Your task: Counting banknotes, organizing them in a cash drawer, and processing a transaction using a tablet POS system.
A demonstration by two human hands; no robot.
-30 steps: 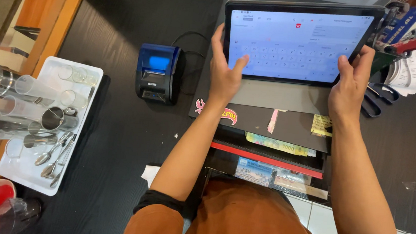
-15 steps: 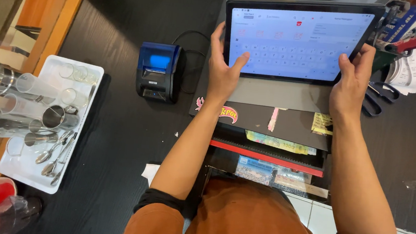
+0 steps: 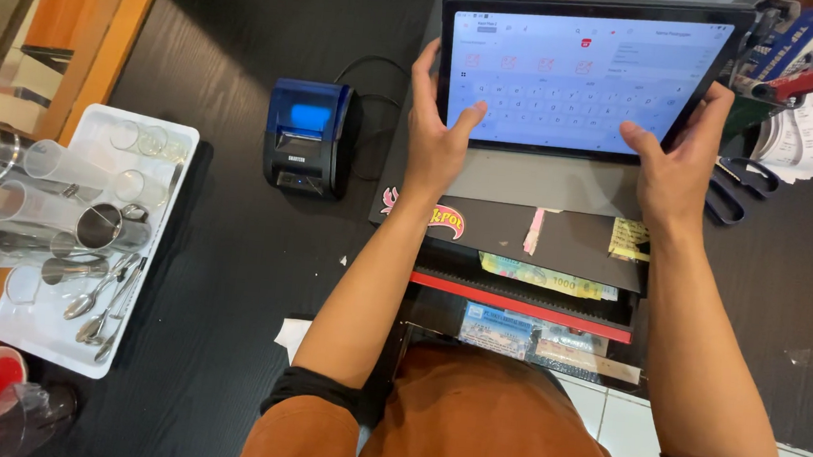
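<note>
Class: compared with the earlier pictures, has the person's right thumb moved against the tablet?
Yes. The right hand has swung its thumb inward over the tablet screen's keyboard; earlier it lay along the right edge.
</note>
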